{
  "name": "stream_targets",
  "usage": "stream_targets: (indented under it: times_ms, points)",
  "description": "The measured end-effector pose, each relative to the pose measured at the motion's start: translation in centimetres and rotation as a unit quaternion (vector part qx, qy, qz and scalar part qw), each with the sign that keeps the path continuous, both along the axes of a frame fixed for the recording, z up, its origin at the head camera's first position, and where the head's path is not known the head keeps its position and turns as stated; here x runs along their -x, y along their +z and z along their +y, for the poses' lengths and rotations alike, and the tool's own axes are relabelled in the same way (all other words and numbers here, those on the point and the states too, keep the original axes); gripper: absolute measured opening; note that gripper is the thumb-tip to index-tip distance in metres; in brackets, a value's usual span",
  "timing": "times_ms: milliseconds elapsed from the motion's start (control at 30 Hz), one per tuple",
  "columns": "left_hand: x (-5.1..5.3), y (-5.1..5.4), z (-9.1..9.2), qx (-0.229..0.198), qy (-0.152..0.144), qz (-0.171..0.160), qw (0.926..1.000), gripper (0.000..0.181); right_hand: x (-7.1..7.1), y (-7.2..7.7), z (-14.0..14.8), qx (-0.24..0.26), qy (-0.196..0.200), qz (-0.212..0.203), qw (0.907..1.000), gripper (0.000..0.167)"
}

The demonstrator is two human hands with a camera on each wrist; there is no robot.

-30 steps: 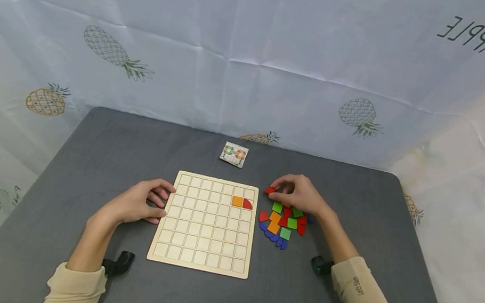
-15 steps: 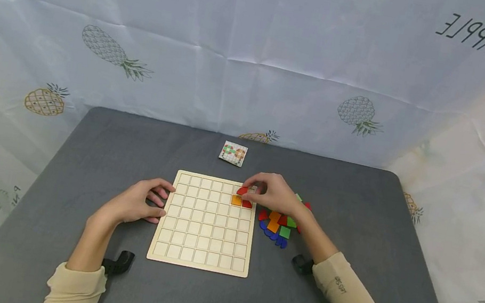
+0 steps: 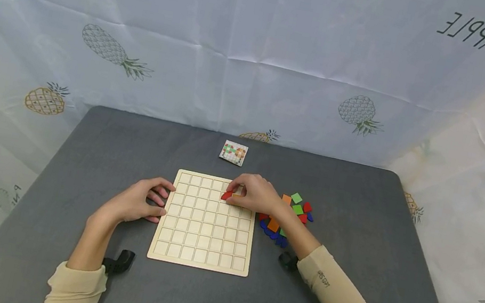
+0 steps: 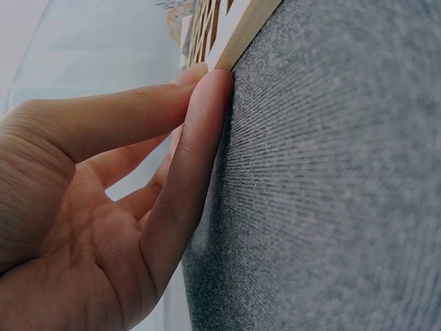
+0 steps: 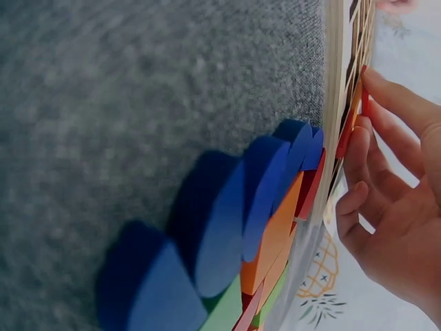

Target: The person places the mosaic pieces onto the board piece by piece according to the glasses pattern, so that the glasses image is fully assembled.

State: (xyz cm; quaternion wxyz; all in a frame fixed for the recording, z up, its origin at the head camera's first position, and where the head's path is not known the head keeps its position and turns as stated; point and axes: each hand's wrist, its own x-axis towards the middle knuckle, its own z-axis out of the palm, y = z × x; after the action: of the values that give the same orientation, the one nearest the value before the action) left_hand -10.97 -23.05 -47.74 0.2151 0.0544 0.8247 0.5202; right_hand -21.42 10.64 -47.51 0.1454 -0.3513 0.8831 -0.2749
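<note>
A pale wooden grid board (image 3: 203, 236) lies on the grey table. My left hand (image 3: 136, 201) rests at its left edge, thumb and fingertips touching the rim; the left wrist view shows the fingertips (image 4: 210, 86) against the wood. Over the board's upper right part, my right hand (image 3: 256, 194) pinches a red tile (image 3: 226, 195) with one rounded side, low over the squares or touching them. That hand mostly hides an orange tile (image 3: 236, 195) in the grid. In the right wrist view the red tile (image 5: 365, 96) sits between thumb and fingers.
Right of the board lies a pile of loose tiles: blue (image 5: 220, 227), orange (image 3: 274, 226), green (image 3: 296, 198) and red (image 3: 308, 207), partly under the right forearm. A small pattern card (image 3: 233, 153) lies behind the board. A pineapple-print curtain (image 3: 224, 89) hangs beyond the table.
The right hand has carried the red tile leftward from beside the pile onto the board, past its upper right squares. The left hand has stayed at the board's left edge.
</note>
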Motion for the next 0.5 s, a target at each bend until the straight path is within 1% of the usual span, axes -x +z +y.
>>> stream_targets:
  times_ms: [233, 500]
  points:
    - [-0.06, -0.01, -0.01, -0.006, 0.003, -0.001, 1.0000, 0.056, -0.10, 0.07, -0.08, -0.013, 0.011, 0.004, 0.9998, 0.022]
    - [0.09, -0.04, 0.01, -0.003, 0.001, 0.001, 1.0000, 0.055, -0.36, -0.23, 0.08, 0.006, 0.019, -0.002, 0.9998, 0.025]
